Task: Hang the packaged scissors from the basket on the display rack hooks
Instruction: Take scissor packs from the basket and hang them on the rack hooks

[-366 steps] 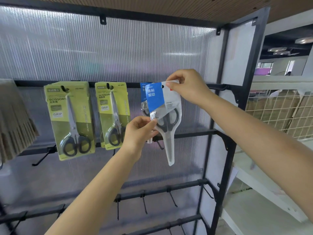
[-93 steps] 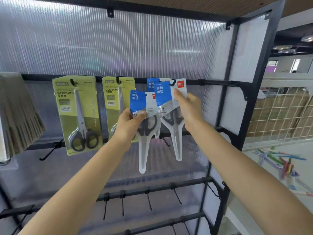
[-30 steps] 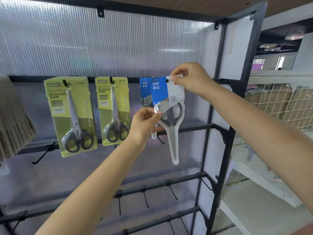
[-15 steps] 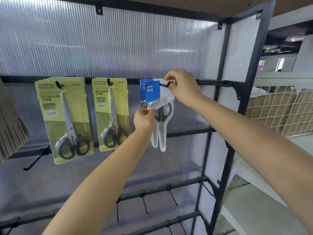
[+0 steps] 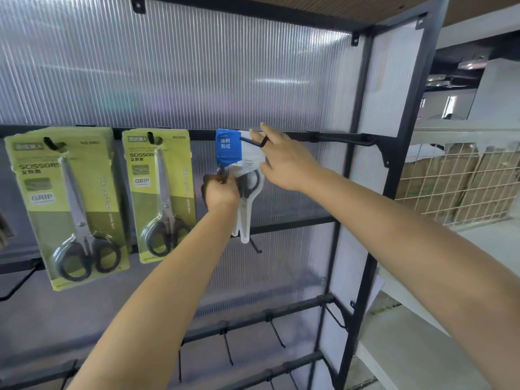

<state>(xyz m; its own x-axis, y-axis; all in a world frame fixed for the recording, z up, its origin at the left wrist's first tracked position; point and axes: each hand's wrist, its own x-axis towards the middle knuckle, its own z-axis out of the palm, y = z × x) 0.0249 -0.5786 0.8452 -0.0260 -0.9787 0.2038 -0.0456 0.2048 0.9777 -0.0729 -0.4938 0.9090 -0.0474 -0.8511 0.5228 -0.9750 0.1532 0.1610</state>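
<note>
In the head view, the blue pack (image 5: 228, 149) is hanging on the hook (image 5: 253, 142) at the top bar, beside two green packs (image 5: 159, 192). The left hand (image 5: 221, 190) is pinching its bottom with curled fingers, and the right hand (image 5: 284, 161) is touching its top edge with fingers straight and apart. If the left hand is tugging down or outward while letting go, the pack could be sliding off the hook tip and falling.
</note>
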